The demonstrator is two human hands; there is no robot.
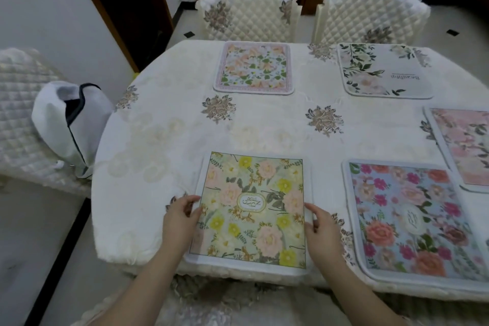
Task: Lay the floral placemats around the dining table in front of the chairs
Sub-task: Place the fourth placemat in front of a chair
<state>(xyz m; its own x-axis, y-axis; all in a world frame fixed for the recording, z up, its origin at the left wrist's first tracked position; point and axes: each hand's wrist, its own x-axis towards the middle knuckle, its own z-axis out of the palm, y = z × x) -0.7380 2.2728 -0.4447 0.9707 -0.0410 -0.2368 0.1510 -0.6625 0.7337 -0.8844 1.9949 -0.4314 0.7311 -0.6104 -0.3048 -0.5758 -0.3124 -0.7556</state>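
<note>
At the near edge of the table, the left hand and right hand flank the green placemat, one at each side edge. The left grip looks like a light pinch on the mat's border, thumb over the rim; the right fingers curl at the opposite edge, though whether they clasp it or merely touch it I cannot tell. To finish this step well, I would square the mat's near edge with the table's rim and match its gap to the blue placemat just right of it, then smooth it flat before letting go.

Beyond the green mat, across the table, lie the peach placemat and the white placemat, each before a quilted chair. Far right of it sits a pink placemat.

The green mat's oval badge reads "GARDEN"; the white mat carries "Beautiful", upside down from here. The blue mat's label is illegible.
</note>
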